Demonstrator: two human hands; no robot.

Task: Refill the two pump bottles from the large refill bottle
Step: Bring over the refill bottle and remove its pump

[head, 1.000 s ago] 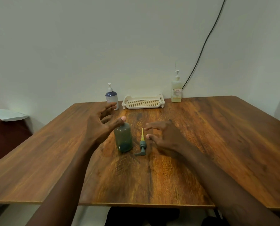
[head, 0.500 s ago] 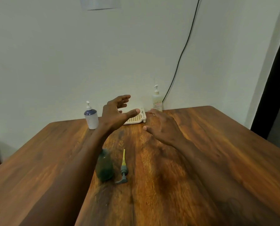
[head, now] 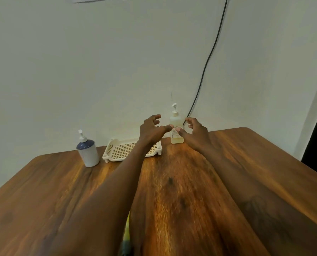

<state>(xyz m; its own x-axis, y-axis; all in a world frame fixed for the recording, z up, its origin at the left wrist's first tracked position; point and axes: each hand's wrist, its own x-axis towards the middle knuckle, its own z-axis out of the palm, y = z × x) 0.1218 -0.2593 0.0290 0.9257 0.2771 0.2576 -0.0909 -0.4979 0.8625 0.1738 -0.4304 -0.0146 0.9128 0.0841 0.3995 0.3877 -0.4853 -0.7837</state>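
A wooden table carries a cream slotted tray, a blue-and-white pump bottle and, by the wall, a clear pump bottle. Left hand and right hand flank the latter, fingers spread, holding nothing.

Wooden table: bottles, tray

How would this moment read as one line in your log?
phase: reaching | left hand: open | right hand: open | target: clear pump bottle, upright by wall | held: nothing
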